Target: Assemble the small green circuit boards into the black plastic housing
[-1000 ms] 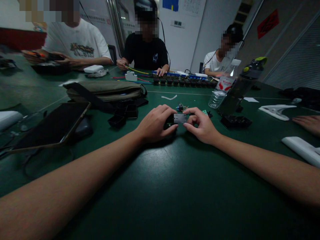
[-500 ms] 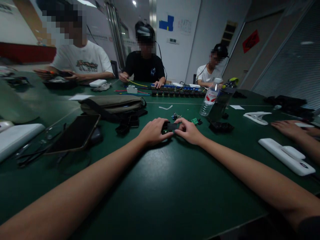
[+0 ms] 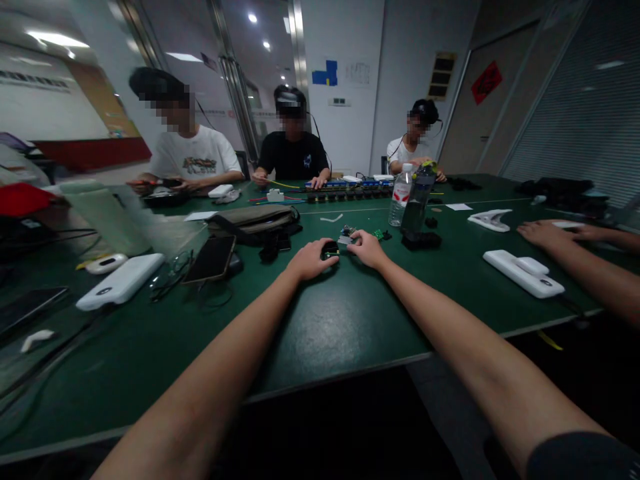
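My left hand (image 3: 311,260) is closed around a small black housing (image 3: 330,249), gripping it between thumb and fingers above the green table (image 3: 330,333). Something small and bright shows at the housing's lower edge. My right hand (image 3: 368,249) pinches a small grey flat piece (image 3: 345,241), which points toward the housing with a narrow gap between them. Just beyond my right fingertips lies a small heap of wires and metal parts (image 3: 347,231). A green circuit board (image 3: 379,235) rests to the right of that hand.
Two bottles (image 3: 401,197) and a black object (image 3: 421,241) stand right of my hands. Leftward lie a phone (image 3: 211,259), a bag (image 3: 255,220) and a white power bank (image 3: 120,281). Another white device (image 3: 523,273) sits near a neighbour's hands (image 3: 543,233). Several people sit around the table.
The view has tilted and pulled back, showing the table's near edge. My hands have drawn slightly apart, and the grey piece in my right hand is now separate from the black housing.
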Tool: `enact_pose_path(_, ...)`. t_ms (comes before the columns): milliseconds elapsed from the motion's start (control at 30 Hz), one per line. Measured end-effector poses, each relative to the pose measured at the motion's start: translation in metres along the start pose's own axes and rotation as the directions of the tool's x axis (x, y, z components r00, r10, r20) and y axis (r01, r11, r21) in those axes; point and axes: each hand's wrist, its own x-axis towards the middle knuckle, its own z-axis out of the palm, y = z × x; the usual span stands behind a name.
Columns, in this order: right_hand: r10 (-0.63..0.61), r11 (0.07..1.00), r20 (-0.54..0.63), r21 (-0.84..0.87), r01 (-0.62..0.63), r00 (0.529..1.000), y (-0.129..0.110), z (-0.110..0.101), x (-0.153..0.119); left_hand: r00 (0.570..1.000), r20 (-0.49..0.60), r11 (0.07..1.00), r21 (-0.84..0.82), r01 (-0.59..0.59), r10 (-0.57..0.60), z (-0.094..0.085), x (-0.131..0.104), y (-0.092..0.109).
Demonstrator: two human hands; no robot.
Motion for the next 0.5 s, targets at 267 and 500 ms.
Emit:
enact_pose_path(267,-0.072,0.994,0.08,0.085,0.065,0.994,0.003,0.0,-0.021,0.999,0.001,0.992,-0.123,0.043,-0.044,-0.005,-0.024,0.003)
enact_pose_path(500,-0.156,0.986,0.181,0.086,0.142,0.971,0.004,-0.008,-0.018,0.997,0.047,0.984,-0.166,0.061,-0.054,-0.011,-0.022,-0.001)
